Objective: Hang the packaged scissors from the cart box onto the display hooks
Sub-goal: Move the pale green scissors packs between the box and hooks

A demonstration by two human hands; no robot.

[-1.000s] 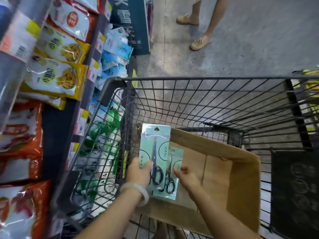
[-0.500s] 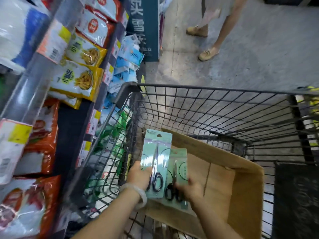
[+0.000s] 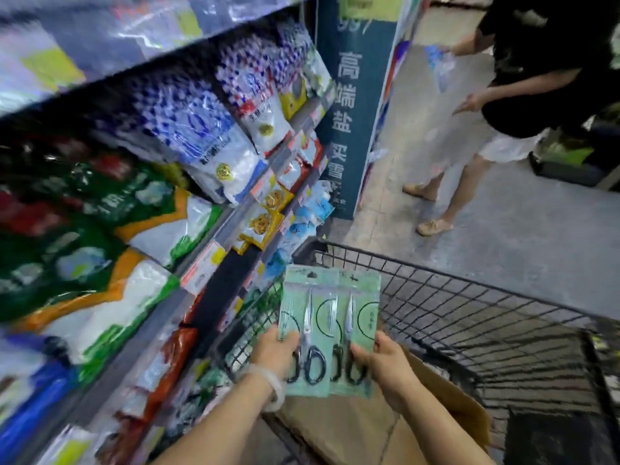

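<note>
Above the cardboard box (image 3: 446, 404), two scissor packs (image 3: 330, 330) (side by side), each hand's fingers clamped on one.

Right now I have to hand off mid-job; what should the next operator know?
Left hand grips the left mint-green carded scissors pack; right hand grips the overlapping right scissors pack. Both packs are held upright above the brown cardboard box in the black wire cart. Done: packs lifted out. Left: hang both; no display hooks are in view.

Scissors packs (image 3: 330, 330) pale mint green, black handles; cart (image 3: 469, 317) black wire; box (image 3: 446, 397) brown cardboard.
</note>
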